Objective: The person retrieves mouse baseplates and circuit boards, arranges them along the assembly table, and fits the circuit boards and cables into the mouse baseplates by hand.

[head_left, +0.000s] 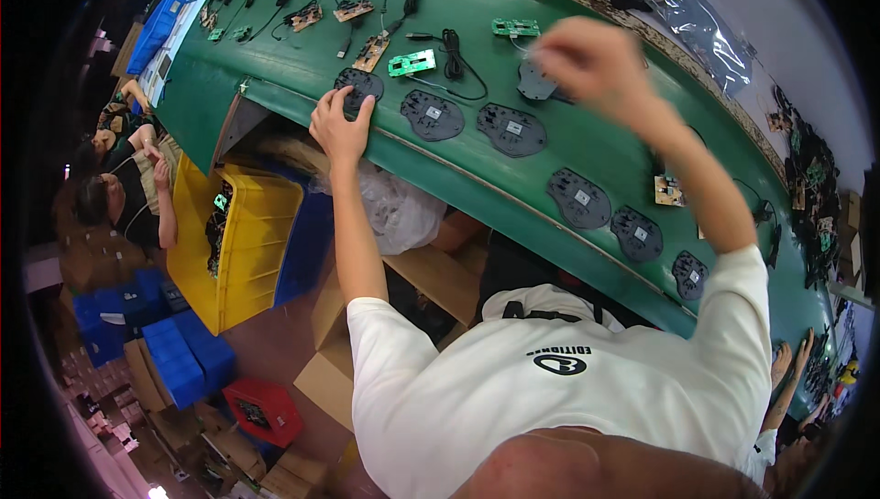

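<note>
On the green bench (284,70), near edge: dark grey shell (367,84) under left hand (341,129), thumb and fingers parted; long axis partly covered. Neighbouring shell (433,116) lies lengthwise roughly along edge. Right hand (594,64) blurred; grip cannot be told.

I am resting my left hand (342,128) at the near edge of the green bench (284,59), its spread fingers touching a dark plate (364,82). My right hand (591,64) is hovering, blurred, over a grey plate (533,84) farther from that edge; whether it is holding anything, I cannot tell. More dark plates (511,130) are lying along the near edge, while green circuit boards (412,63) are lying toward the far edge.
</note>
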Motion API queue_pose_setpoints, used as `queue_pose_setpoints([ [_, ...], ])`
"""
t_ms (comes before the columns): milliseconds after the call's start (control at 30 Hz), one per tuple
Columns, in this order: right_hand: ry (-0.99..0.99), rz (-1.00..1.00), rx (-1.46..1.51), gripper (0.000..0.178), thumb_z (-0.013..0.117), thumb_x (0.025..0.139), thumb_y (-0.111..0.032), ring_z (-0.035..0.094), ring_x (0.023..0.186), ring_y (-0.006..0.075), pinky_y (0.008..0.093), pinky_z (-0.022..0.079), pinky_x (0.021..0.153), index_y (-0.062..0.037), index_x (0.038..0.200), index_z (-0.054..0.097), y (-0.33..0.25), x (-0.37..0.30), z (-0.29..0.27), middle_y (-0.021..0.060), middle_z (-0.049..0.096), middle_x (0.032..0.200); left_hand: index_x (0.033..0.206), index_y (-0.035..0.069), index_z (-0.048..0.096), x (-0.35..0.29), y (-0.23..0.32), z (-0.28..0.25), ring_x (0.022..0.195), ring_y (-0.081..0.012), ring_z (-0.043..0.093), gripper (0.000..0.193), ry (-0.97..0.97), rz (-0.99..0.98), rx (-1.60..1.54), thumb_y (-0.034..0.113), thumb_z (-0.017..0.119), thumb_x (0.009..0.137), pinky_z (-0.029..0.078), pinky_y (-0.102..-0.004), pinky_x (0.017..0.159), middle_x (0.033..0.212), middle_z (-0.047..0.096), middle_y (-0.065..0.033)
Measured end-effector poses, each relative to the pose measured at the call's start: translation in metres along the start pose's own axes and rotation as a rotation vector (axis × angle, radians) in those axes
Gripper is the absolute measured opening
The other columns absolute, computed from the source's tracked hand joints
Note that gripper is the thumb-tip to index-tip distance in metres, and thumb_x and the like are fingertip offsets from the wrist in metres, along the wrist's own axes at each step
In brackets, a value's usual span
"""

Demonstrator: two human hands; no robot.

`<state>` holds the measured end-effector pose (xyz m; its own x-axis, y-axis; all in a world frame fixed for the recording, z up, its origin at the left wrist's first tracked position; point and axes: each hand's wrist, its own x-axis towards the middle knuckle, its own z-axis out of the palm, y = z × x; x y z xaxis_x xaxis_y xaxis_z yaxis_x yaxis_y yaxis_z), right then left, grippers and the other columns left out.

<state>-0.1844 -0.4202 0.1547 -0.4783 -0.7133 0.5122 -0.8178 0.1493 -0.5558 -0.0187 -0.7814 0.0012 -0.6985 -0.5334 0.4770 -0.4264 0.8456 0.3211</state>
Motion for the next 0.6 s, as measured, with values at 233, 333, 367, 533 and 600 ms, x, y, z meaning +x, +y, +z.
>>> queue_pose_setpoints([
  [233, -0.141, -0.04, -0.073, 0.017, 0.067, 0.075, -0.021, 0.07, 0.076, 0.0358, 0.0463, 0.055, 0.066, -0.0047, 0.076, 0.072, -0.009, 0.098, 0.233, 0.0166, 0.069, 0.076, 0.124, 0.016, 0.065, 0.001, 0.006, 0.0, 0.12, -0.0295, 0.054, 0.062, 0.011, -0.006, -0.035, 0.052, 0.078, 0.076, 0.038, -0.0459, 0.103, 0.128, 0.061, -0.0062],
  [333, -0.17, -0.007, -0.234, 0.017, 0.066, 0.078, -0.021, 0.071, 0.078, 0.0336, 0.0452, 0.056, 0.066, -0.0051, 0.079, 0.073, -0.008, 0.119, 0.277, 0.0157, 0.071, 0.083, 0.122, 0.016, 0.066, 0.0, 0.004, -0.001, 0.12, -0.0286, 0.054, 0.06, 0.006, -0.004, -0.032, 0.047, 0.08, 0.073, 0.039, -0.0459, 0.102, 0.127, 0.061, -0.0048],
  [367, -0.155, -0.008, -0.27, 0.014, 0.068, 0.076, -0.02, 0.072, 0.077, 0.0317, 0.0437, 0.056, 0.064, -0.0079, 0.078, 0.074, -0.006, 0.122, 0.284, 0.0142, 0.072, 0.08, 0.121, 0.016, 0.066, 0.0, 0.004, -0.001, 0.119, -0.0282, 0.054, 0.059, 0.007, 0.003, -0.044, 0.045, 0.081, 0.072, 0.039, -0.0458, 0.102, 0.126, 0.061, -0.0041],
  [533, -0.185, 0.011, -0.309, 0.012, 0.069, 0.075, -0.019, 0.074, 0.077, 0.0293, 0.0419, 0.058, 0.064, -0.0102, 0.078, 0.076, -0.007, 0.122, 0.292, 0.0124, 0.074, 0.08, 0.119, 0.017, 0.067, -0.001, -0.003, 0.0, 0.119, -0.0278, 0.054, 0.059, 0.001, -0.02, -0.035, 0.046, 0.082, 0.07, 0.038, -0.0451, 0.103, 0.125, 0.061, -0.0037],
  [600, -0.18, 0.005, -0.314, 0.013, 0.071, 0.074, -0.019, 0.074, 0.078, 0.0296, 0.0421, 0.058, 0.065, -0.0091, 0.079, 0.076, -0.008, 0.12, 0.281, 0.0134, 0.074, 0.083, 0.117, 0.016, 0.068, 0.003, -0.001, 0.0, 0.119, -0.0275, 0.054, 0.06, 0.007, -0.01, -0.031, 0.047, 0.082, 0.068, 0.038, -0.0447, 0.103, 0.124, 0.062, -0.0034],
])
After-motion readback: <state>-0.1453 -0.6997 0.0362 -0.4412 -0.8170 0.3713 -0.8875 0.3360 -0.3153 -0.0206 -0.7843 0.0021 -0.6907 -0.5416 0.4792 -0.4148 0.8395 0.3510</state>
